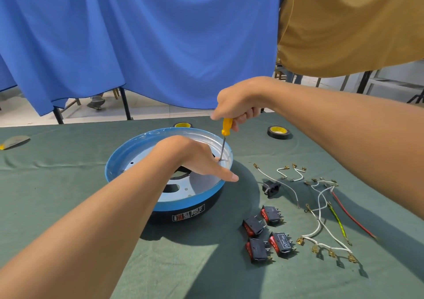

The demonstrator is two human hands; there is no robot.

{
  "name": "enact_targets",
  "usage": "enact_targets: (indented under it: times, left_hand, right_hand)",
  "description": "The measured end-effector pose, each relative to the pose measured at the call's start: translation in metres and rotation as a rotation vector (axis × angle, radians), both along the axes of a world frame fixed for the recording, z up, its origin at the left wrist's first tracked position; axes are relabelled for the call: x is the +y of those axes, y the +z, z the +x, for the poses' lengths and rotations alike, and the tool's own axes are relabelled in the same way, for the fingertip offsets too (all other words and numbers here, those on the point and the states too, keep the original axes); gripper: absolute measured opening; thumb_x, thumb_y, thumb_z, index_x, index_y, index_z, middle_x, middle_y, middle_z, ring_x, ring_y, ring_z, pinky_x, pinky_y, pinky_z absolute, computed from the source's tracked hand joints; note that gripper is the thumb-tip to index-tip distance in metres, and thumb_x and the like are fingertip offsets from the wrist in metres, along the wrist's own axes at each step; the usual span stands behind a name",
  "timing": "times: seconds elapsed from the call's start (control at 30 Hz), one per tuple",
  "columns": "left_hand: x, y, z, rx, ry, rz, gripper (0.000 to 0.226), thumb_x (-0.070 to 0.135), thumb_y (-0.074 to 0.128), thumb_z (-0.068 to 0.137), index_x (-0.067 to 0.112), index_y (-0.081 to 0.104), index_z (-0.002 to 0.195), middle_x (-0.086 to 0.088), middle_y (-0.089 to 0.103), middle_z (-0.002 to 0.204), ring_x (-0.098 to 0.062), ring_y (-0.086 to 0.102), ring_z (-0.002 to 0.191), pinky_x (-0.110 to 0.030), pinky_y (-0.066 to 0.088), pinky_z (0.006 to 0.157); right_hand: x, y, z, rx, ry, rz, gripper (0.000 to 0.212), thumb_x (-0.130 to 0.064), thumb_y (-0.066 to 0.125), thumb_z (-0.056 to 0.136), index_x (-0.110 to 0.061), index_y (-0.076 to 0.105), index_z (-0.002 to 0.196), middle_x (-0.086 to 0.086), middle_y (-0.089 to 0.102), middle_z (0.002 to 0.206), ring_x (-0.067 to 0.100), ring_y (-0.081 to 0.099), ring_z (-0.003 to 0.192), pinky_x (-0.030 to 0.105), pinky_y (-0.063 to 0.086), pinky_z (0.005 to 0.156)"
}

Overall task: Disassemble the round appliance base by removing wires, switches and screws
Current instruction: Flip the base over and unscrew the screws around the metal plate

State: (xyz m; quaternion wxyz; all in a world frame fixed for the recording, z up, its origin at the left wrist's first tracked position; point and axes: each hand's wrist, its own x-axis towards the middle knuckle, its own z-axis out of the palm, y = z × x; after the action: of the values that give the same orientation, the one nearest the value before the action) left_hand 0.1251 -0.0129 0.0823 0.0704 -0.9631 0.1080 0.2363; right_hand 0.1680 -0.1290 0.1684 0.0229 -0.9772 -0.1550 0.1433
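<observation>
Clenched the right hand [234, 102] round the yellow handle of the screwdriver [225, 135], long axis almost upright, handle leaning slightly away, tip pointing down at the inner wall of the round appliance base [137, 148]. Clamped the left hand [195, 157] on the base's rim directly below the right hand, fingers inside beside the tip, thumb out over the edge. Under the right forearm, on the green cloth: four switches [267, 234], a black socket [271, 188], loose wires [321, 209]. Just past that wrist: a tape roll [279, 132].

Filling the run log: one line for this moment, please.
step: unscrewing; right hand grips screwdriver, tip in base; left hand holds base rim; switches, wires out
</observation>
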Motion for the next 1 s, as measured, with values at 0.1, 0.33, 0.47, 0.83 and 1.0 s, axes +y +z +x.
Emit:
enact_targets:
  times: [0.1,0.33,0.47,0.83,1.0]
  left_hand:
    - [0.001,0.0,0.0,-0.007,0.005,-0.003,0.116,0.1,0.025,0.049,0.039,0.025,0.148,0.002,0.038,0.146,-0.028,0.034,0.132,-0.043,0.03,0.093]
    - [0.001,0.002,-0.003,-0.008,0.009,-0.008,0.112,0.099,0.025,0.054,0.039,0.026,0.148,0.002,0.036,0.149,-0.029,0.032,0.135,-0.045,0.029,0.099]
    - [0.002,0.001,-0.005,-0.015,0.015,-0.032,0.113,0.099,0.026,0.052,0.038,0.028,0.147,0.003,0.037,0.148,-0.028,0.033,0.134,-0.044,0.03,0.099]
    - [0.002,0.001,-0.007,-0.015,0.016,-0.019,0.109,0.098,0.022,0.056,0.041,0.023,0.149,0.001,0.031,0.152,-0.03,0.028,0.137,-0.047,0.027,0.103]
    - [0.002,0.001,-0.007,-0.023,0.009,-0.023,0.104,0.097,0.024,0.06,0.041,0.023,0.148,0.001,0.031,0.153,-0.029,0.027,0.138,-0.046,0.026,0.104]
  right_hand:
    - [0.004,0.001,-0.002,-0.038,0.041,-0.066,0.036,-0.026,0.056,0.091,-0.007,0.064,0.062,-0.003,0.038,0.041,0.014,0.027,0.034,0.019,0.024,0.038]
    - [-0.001,0.008,-0.003,-0.024,0.152,0.013,0.005,-0.012,0.077,0.078,-0.012,0.072,0.078,0.0,0.051,0.055,0.014,0.042,0.048,0.022,0.036,0.043]
    - [-0.003,0.0,-0.003,-0.026,0.111,0.058,0.034,-0.039,0.071,0.085,-0.01,0.061,0.072,-0.002,0.044,0.048,0.015,0.035,0.043,0.021,0.03,0.04]
    - [-0.003,0.008,-0.008,-0.089,0.148,-0.003,0.014,-0.022,0.073,0.083,-0.01,0.069,0.075,0.0,0.053,0.056,0.014,0.043,0.048,0.023,0.034,0.044]
    - [-0.004,0.0,-0.006,-0.031,0.141,0.058,0.027,-0.037,0.074,0.082,-0.013,0.065,0.074,0.001,0.052,0.061,0.016,0.042,0.052,0.022,0.033,0.043]
